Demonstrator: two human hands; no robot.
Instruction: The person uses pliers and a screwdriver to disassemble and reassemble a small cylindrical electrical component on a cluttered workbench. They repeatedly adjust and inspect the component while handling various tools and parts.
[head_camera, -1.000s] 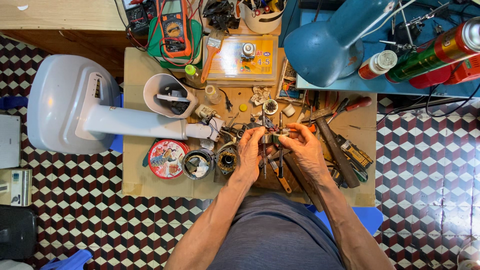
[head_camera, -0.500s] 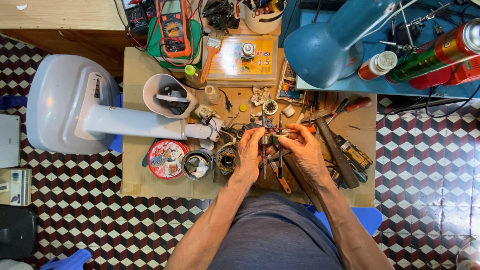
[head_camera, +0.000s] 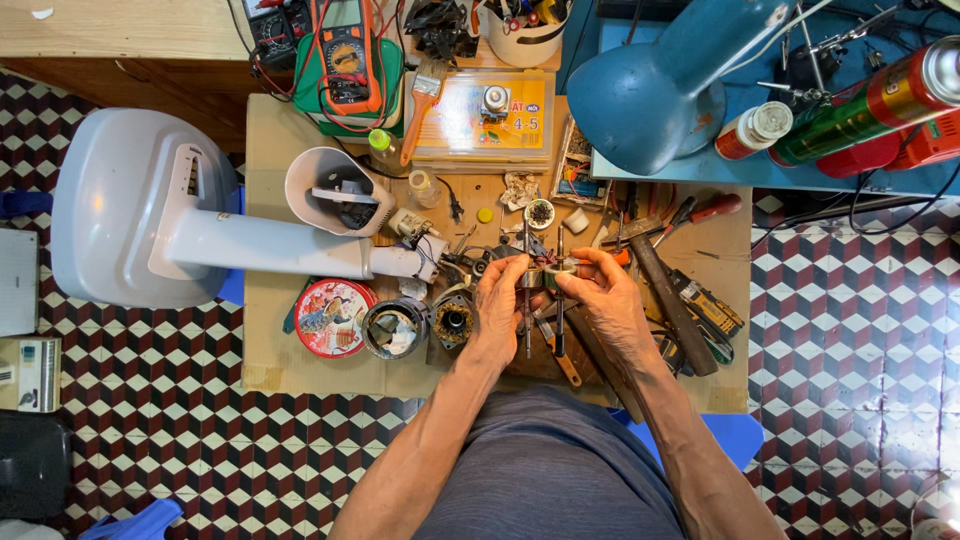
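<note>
My left hand (head_camera: 500, 300) and my right hand (head_camera: 603, 292) meet over the middle of a low cluttered work board (head_camera: 270, 340). Between their fingertips they hold a small metal motor part (head_camera: 543, 272) with thin rods sticking out above and below it. Both hands pinch it from opposite sides. A white fan stand (head_camera: 200, 235) lies on its side to the left, wires running from its neck toward my hands. Just left of my left wrist sits a dark motor housing (head_camera: 453, 320).
A round red tin lid (head_camera: 333, 317) and a small tin of bits (head_camera: 393, 329) lie at front left. Screwdrivers, pliers and a hammer (head_camera: 668, 290) crowd the right side. A multimeter (head_camera: 345, 50), yellow parts box (head_camera: 490, 115) and blue desk lamp (head_camera: 660, 85) stand behind.
Both hands have stayed over the same spot; the fingers have shifted slightly on the small part. Nothing else on the board has moved.
</note>
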